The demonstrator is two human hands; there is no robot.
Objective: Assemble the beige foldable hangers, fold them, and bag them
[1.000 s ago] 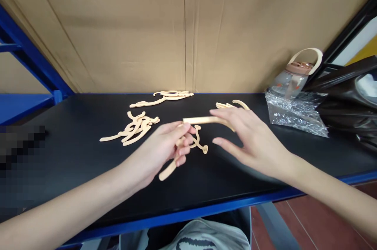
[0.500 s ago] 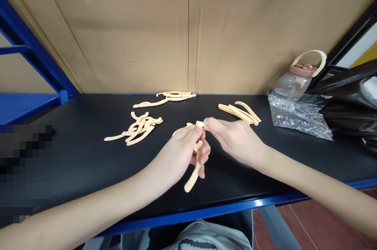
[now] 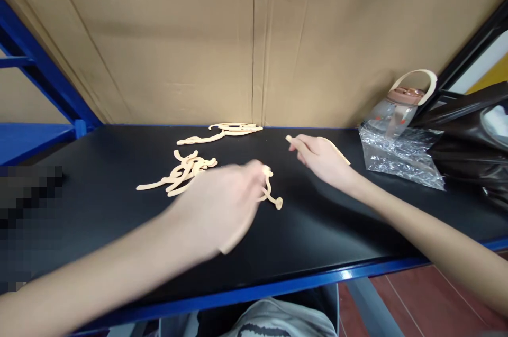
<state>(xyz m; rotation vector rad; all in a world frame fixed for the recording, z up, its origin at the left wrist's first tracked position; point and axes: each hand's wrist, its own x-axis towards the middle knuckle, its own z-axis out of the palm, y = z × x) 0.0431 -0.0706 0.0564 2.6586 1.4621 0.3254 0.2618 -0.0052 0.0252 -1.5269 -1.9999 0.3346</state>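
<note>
My left hand (image 3: 242,183), smeared by motion, is closed around a cream plastic folding hanger (image 3: 273,200). A curved hook end pokes out past its fingers, and an arm of the hanger shows below the palm. My right hand (image 3: 313,153) is pinched on a slim cream hanger arm (image 3: 289,138), whose tip sticks out to the left of the fingers. The hand covers most of the right-hand pile, leaving one curved strip (image 3: 337,151) visible behind it. Left of my left hand lies a tangle of hooked cream pieces (image 3: 186,172).
More cream hanger parts (image 3: 226,133) lie at the back of the black table (image 3: 119,231), near the cardboard wall (image 3: 178,51). At the right stand a clear bottle (image 3: 400,107) with a handle, crinkled plastic wrap (image 3: 400,160) and a black bag (image 3: 464,136).
My hands have come apart. The right one moved back and right to the strip pile and pinches a piece there; the left turned and moved slightly left, still holding the hanger.
</note>
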